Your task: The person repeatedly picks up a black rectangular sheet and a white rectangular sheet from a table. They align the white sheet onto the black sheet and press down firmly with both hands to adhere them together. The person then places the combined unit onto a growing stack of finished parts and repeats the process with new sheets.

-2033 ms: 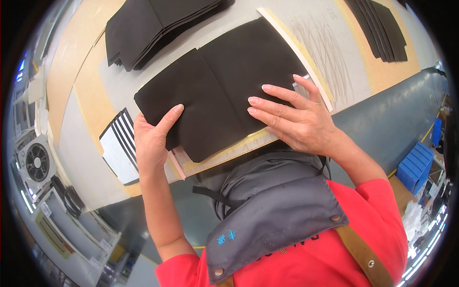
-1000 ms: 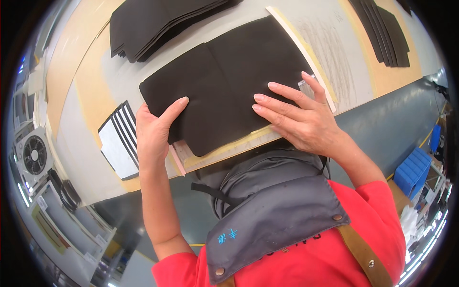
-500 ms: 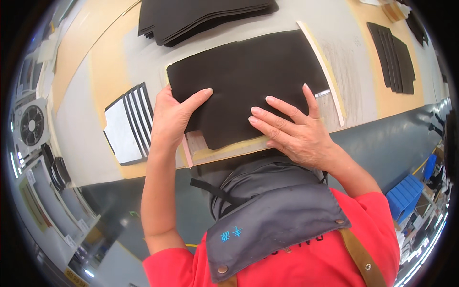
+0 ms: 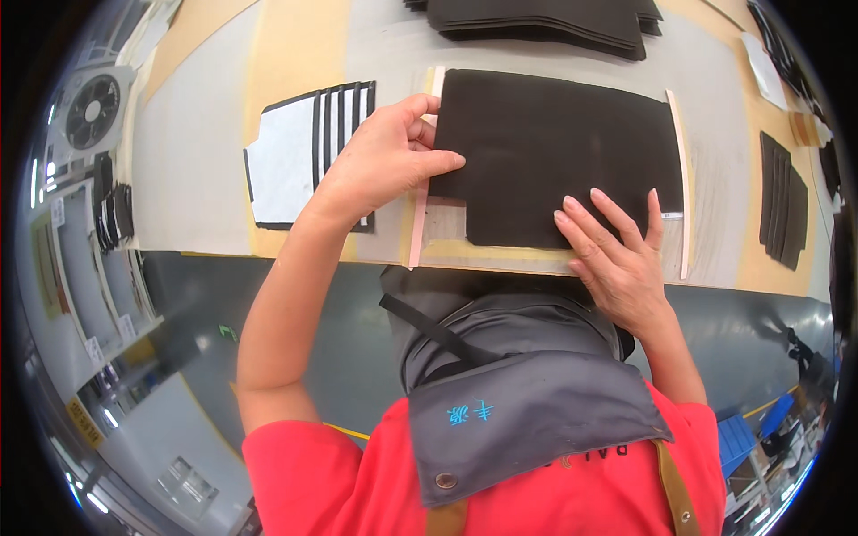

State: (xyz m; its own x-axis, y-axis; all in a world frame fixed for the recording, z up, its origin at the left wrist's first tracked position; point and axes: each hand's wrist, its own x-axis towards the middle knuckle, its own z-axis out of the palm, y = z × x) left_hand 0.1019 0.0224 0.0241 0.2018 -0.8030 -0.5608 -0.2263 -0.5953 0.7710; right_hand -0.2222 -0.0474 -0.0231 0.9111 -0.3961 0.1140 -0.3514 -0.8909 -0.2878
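A flat black panel [image 4: 545,147] with a notched lower left corner lies on the worktable, between two pale strips. My left hand [image 4: 384,156] grips its left edge, thumb on top and fingers curled at the side. Part of those fingers is hidden behind the hand. Flat on the panel's lower right part rests my right hand [image 4: 621,263], its fingers spread. The left strip [image 4: 418,223] runs beside the panel's left edge. Close along the right edge stands the right strip [image 4: 677,161].
Several white panels with black edges [image 4: 286,161] lie overlapped at left. A stack of black panels [image 4: 536,22] sits at the far side. More dark pieces [image 4: 782,201] overlap at right. The table's near edge [image 4: 518,265] runs before me; a fan [image 4: 92,109] stands far left.
The view has turned, so the table appears shifted. The left strip's upper end now shows beside the panel. My left thumb has drawn back toward the panel's edge; my right hand stays flat on it.
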